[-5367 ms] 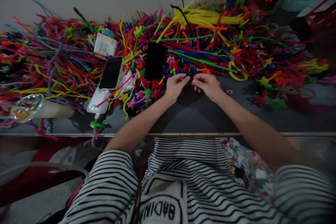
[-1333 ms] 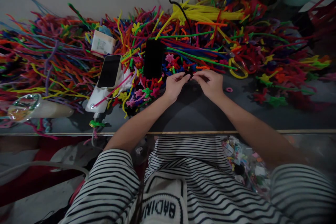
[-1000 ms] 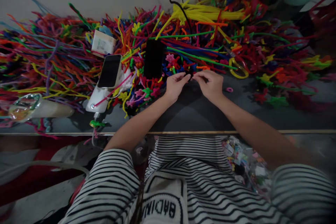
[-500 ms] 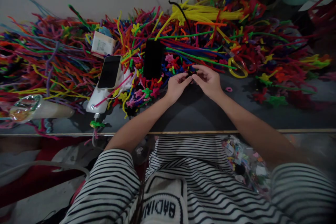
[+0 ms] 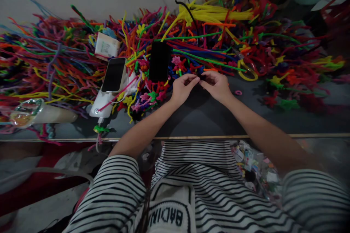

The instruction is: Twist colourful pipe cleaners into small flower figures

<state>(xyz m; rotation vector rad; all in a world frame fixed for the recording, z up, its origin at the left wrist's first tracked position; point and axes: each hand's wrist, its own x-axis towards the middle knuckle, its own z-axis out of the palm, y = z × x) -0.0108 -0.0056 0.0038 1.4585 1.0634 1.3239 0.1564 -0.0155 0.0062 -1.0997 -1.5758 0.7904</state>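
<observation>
A small dark piece [image 5: 201, 76] sits between the fingertips of both hands, just above the near part of the dark table [image 5: 205, 120]. It is too small and too covered by fingers (its colour blends into the shadow, too) to tell its long axis or which way it points.

The left hand [image 5: 182, 89] is pinched closed on it, thumb against forefinger. The right hand [image 5: 218, 85] curls in at its other side, thumb and fingers bent; whether these grip the piece, I cannot tell.

Left of the hands, a black phone [image 5: 159, 61] lies lengthwise away from the person, near a light-edged phone [image 5: 114, 74] that leans across a white power bank [image 5: 102, 103]. A pink ring [image 5: 238, 93] lies right of the right hand, with scissors [image 5: 248, 71] beyond it. Heaped fuzzy stems [image 5: 71, 62] spread along the wall side.
</observation>
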